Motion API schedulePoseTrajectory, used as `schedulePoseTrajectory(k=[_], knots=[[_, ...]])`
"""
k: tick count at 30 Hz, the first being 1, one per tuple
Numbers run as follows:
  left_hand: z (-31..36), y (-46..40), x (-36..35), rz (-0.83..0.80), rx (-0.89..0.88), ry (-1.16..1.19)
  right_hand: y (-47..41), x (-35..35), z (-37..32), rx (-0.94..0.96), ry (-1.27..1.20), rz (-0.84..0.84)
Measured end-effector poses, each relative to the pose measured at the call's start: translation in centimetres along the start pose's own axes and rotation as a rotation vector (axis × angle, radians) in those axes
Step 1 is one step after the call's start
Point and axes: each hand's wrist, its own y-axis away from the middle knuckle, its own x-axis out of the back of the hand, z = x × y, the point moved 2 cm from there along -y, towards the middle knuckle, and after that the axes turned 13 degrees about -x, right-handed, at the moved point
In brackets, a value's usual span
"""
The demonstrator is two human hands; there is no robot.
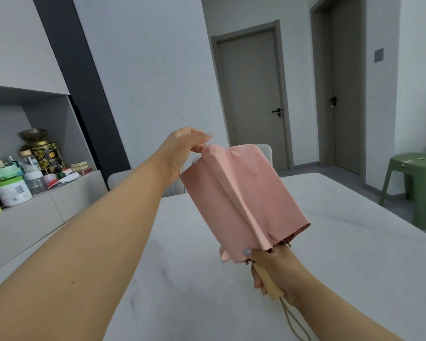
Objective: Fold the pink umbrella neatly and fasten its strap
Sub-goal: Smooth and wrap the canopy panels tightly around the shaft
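Note:
The pink umbrella (241,195) is collapsed and held in the air above the white table (354,254), tilted with its top up and to the left. Its canopy hangs in loose flat panels. My right hand (276,269) grips the pale wooden handle (268,284) at the lower end, thumb pressed on the fabric's edge. A beige wrist cord (293,323) dangles below the handle. My left hand (185,151) is stretched forward and pinches a fold of canopy at the top corner. A small pink tab (224,255) shows at the canopy's lower left edge.
A sideboard (35,217) on the left carries several jars, tins and bottles (12,190). A green plastic stool (413,183) stands at the right past the table. Two pale chair backs (119,178) rise behind the far table edge. Two grey doors (253,99) are closed.

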Motion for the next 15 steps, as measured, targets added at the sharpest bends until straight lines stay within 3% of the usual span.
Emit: schedulePoseTrajectory(k=[6, 15], knots=[[0.4, -0.6, -1.4, 0.058, 0.033, -0.472, -0.3, 0.1, 0.1, -0.007, 0.060, 0.059], [-0.2, 0.6, -1.3, 0.081, 0.175, -0.267, -0.2, -0.2, -0.3, -0.003, 0.131, 0.061]])
